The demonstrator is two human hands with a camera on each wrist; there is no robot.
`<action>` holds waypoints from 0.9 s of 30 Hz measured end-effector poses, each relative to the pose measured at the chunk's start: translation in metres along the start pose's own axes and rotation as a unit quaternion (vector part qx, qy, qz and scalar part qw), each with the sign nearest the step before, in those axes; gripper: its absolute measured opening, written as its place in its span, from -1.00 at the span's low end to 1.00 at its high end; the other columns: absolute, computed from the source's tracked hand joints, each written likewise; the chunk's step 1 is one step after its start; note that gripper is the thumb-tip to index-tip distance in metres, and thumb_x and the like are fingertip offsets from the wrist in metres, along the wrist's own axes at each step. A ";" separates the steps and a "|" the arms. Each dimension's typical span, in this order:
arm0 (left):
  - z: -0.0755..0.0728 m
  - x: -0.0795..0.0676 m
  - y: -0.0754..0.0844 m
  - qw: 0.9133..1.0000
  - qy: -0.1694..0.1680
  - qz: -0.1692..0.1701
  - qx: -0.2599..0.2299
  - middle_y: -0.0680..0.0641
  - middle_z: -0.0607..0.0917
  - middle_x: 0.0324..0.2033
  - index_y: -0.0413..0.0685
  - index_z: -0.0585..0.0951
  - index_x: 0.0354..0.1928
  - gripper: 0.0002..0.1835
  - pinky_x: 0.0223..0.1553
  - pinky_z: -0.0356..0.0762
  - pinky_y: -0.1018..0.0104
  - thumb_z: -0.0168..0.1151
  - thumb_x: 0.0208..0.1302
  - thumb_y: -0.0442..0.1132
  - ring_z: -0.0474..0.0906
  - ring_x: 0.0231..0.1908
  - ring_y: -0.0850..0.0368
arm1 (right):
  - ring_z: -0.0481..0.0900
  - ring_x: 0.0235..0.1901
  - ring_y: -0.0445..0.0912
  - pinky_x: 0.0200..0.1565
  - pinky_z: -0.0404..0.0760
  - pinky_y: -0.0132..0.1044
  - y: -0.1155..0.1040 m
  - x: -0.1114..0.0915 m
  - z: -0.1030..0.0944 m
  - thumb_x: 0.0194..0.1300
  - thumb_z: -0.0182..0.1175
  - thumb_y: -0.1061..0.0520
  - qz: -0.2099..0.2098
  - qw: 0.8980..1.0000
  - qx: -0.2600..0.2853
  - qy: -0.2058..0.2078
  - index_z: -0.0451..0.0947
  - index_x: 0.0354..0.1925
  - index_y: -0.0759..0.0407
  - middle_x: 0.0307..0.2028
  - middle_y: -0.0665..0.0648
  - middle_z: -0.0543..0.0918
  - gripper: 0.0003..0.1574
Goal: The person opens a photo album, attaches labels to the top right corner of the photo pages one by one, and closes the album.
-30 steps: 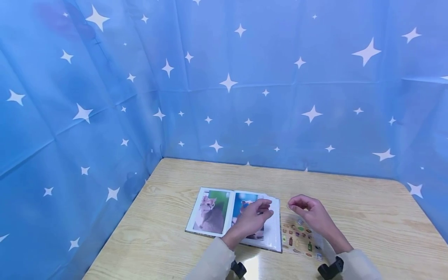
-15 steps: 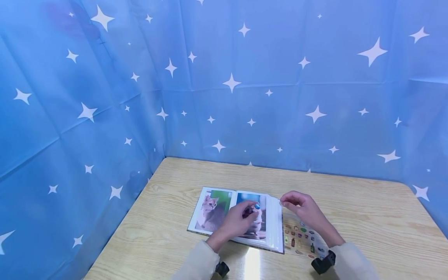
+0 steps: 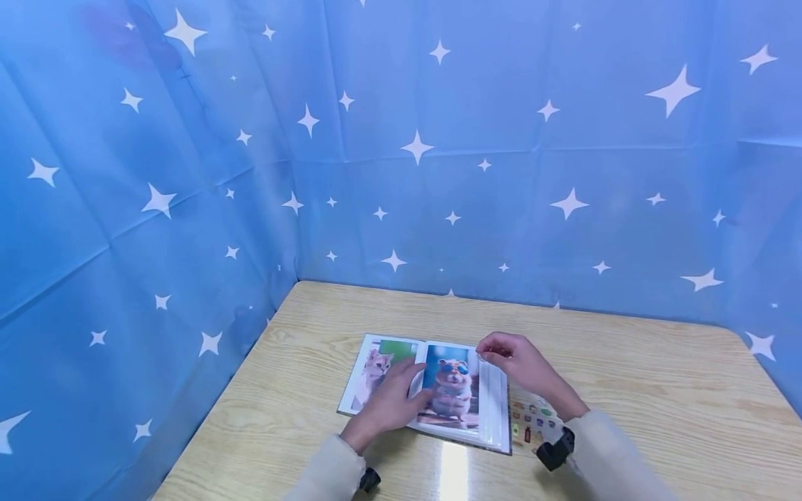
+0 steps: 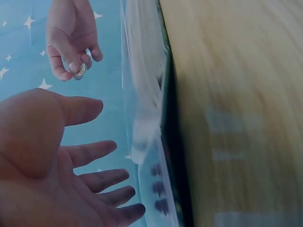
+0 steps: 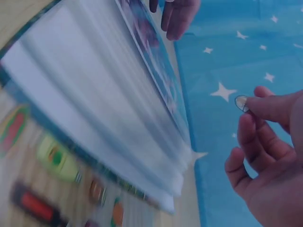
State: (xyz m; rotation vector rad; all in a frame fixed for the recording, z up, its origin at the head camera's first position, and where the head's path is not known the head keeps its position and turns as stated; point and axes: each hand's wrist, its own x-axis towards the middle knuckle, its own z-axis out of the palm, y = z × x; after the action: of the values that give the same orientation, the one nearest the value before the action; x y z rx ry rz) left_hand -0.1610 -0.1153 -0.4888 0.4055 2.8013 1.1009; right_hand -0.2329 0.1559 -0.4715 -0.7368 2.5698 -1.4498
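Note:
An open photo album (image 3: 495, 400) lies on the table, a cat photo (image 3: 374, 365) on its left page and a photo of a hamster in sunglasses (image 3: 452, 390) on its right. My left hand (image 3: 390, 398) is over the album's middle, fingers spread and extended, covering part of the cat photo. Above the right page's upper outer corner is my right hand (image 3: 516, 362). Its thumb and index finger pinch a small clear-edged sticker (image 5: 241, 103), with a pale yellowish patch on it. Beside the album's right edge lies a clear sticker sheet (image 3: 532, 419) with small food and bottle pictures, partly under my right wrist.
The wooden table (image 3: 301, 396) extends around the album. A blue curtain with white stars (image 3: 376, 174) hangs behind the table and along its left side. Each wrist wears a black camera, such as the right wrist camera (image 3: 555, 451).
My left hand has moved left, off the hamster photo, its fingers spreading open. My right hand has moved left with the sticker, from beyond the album's right edge to above the right page.

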 end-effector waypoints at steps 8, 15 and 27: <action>-0.004 -0.006 -0.015 0.997 -0.007 -0.011 0.077 -0.40 0.14 0.46 -0.21 0.32 0.43 -0.34 0.44 -0.04 -0.25 0.15 0.41 -0.04 -0.05 0.49 -0.35 | 0.58 -0.25 -0.05 -0.20 0.59 -0.30 -0.013 0.027 0.019 0.39 0.17 0.30 -0.010 0.999 -0.008 -0.043 0.65 -0.16 0.22 -0.19 0.15 0.70 -0.87; -0.005 -0.008 -0.021 0.991 -0.010 -0.053 0.125 -0.37 0.05 0.50 -0.12 0.26 0.48 -0.29 0.40 -0.13 -0.40 0.07 0.42 0.09 -0.12 0.50 -0.35 | 0.52 -0.32 -0.12 -0.23 0.56 -0.28 -0.018 0.054 0.038 0.40 0.16 0.28 -0.033 0.996 -0.031 -0.075 0.65 -0.18 0.21 -0.29 0.06 0.67 -0.88; -0.007 -0.010 -0.019 0.983 -0.036 -0.075 0.161 -0.33 0.04 0.51 -0.02 0.26 0.50 -0.35 0.37 -0.12 -0.45 0.03 0.46 0.05 -0.16 0.50 -0.36 | 0.54 -0.32 -0.13 -0.16 0.59 -0.22 -0.026 0.089 0.064 0.40 0.17 0.28 0.000 0.995 -0.036 -0.092 0.65 -0.17 0.20 -0.32 -0.01 0.65 -0.87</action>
State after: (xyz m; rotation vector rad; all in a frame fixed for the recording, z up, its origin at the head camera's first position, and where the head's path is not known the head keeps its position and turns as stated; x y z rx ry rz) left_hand -0.1564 -0.1364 -0.4968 0.2472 2.8895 0.5921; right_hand -0.2813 0.0543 -0.4722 -0.8370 2.4920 -1.2328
